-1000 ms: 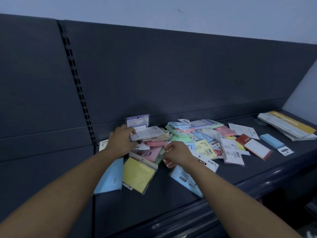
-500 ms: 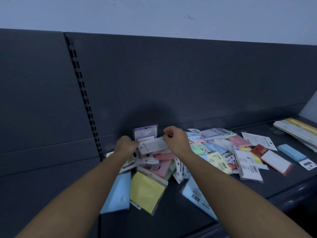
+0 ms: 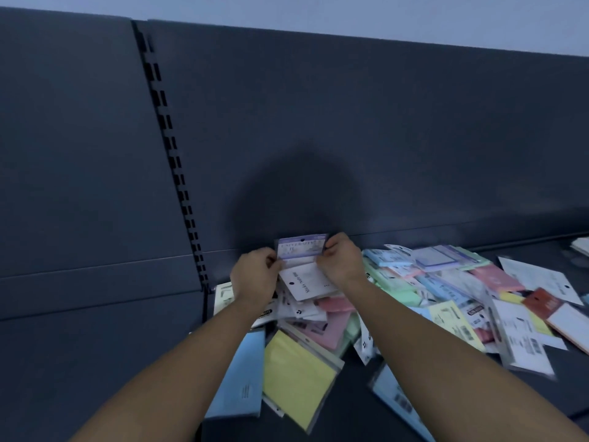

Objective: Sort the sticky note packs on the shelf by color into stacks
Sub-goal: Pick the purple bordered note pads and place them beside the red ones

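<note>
A jumble of sticky note packs (image 3: 414,291) in pink, green, blue, yellow and white covers the dark shelf (image 3: 350,406). At the back of the heap a purple-headed pack (image 3: 302,249) stands upright against the back panel. My left hand (image 3: 255,279) pinches its left edge and my right hand (image 3: 342,263) pinches its right edge. Just below it lies a white pack (image 3: 306,283) printed "Sticky Note". A yellow pack (image 3: 294,378) and a light blue pack (image 3: 240,381) lie nearest to me on the left.
The shelf's dark back panel (image 3: 318,138) rises right behind the heap, with a slotted upright (image 3: 172,148) to the left. A red-and-white pack (image 3: 554,309) and more white packs lie to the right. The shelf's front edge runs under my forearms.
My right hand has left the front of the heap and moved back to the purple-headed pack. My left hand has shifted up to that pack's other edge. The camera has moved closer.
</note>
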`<state>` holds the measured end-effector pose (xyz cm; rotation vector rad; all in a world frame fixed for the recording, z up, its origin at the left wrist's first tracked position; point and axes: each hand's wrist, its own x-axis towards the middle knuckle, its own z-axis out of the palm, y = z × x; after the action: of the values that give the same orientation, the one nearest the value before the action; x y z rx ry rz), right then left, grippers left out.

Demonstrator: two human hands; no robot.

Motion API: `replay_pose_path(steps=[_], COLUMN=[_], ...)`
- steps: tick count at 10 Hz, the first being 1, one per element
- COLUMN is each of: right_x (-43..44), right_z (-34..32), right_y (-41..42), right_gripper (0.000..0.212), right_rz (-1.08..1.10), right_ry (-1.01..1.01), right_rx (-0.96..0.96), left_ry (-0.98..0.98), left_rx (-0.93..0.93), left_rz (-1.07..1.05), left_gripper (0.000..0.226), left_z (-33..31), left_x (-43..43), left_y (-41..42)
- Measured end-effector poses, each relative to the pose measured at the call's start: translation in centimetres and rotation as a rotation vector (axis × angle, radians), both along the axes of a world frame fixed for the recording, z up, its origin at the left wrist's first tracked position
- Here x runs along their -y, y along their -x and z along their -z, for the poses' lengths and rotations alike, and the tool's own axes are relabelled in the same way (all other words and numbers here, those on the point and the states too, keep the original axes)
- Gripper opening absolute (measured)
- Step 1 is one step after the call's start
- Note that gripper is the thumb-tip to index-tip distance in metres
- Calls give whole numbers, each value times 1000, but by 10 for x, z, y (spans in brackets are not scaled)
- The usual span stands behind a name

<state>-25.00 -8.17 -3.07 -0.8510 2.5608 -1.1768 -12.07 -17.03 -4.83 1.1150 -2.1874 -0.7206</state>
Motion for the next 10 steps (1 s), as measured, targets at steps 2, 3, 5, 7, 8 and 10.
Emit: replay_pose_path(steps=[2, 3, 5, 7, 8, 10], right_x=[-13, -32, -102, -150, -149, -146], right_z=[-14, -27, -36, -20, -11, 3], right_y=[8, 24, 87, 135, 144, 151], right_gripper=[19, 20, 15, 23, 35, 49], right_rz=[-47, -43, 396, 579, 557, 533], right_ry=[209, 212, 274, 344, 399, 510], right_rx=[72, 61, 224, 577, 704, 767], left_ry=[151, 207, 153, -280, -338, -463], left_rx=[-135, -246, -433, -508, -524, -636], left_rz=[152, 235, 196, 154, 149, 34], left_gripper=[16, 15, 18, 14, 13, 19], left_z=[-15, -34, -66, -62, -54, -54], left_x=[-2, -18, -72, -101, -107, -116], left_y=[-2, 10, 66, 118, 125, 117])
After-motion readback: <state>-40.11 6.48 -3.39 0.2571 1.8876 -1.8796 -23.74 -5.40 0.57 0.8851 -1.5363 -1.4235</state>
